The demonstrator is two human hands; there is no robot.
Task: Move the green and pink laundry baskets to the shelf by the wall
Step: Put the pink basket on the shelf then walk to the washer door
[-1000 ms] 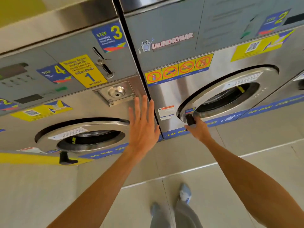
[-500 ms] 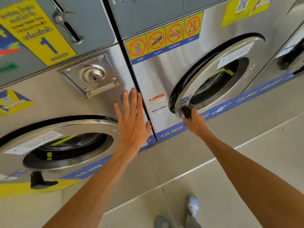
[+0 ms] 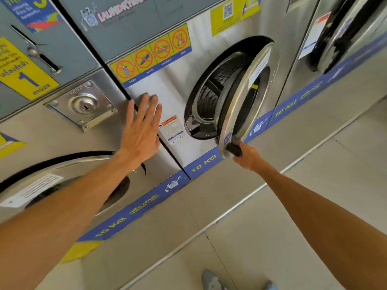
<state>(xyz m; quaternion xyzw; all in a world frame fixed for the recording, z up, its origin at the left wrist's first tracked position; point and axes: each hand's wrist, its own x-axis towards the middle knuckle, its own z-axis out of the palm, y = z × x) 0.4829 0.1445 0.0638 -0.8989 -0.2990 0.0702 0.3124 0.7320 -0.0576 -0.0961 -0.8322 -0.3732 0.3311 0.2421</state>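
Steel washer fronts fill the view: the left hand (image 3: 140, 130) is laid flat, fingers spread, on the panel at 9 o'clock of the drum (image 3: 211, 91), while the right hand (image 3: 248, 154) is clamped on the black handle (image 3: 234, 149) at 6 o'clock of the half-open door (image 3: 249, 97). No green or pink basket is seen, nor any shelf, so their whereabouts cannot be told. Such baskets are judged light, fairly stiff plastic, best taken by the rim or side handles.
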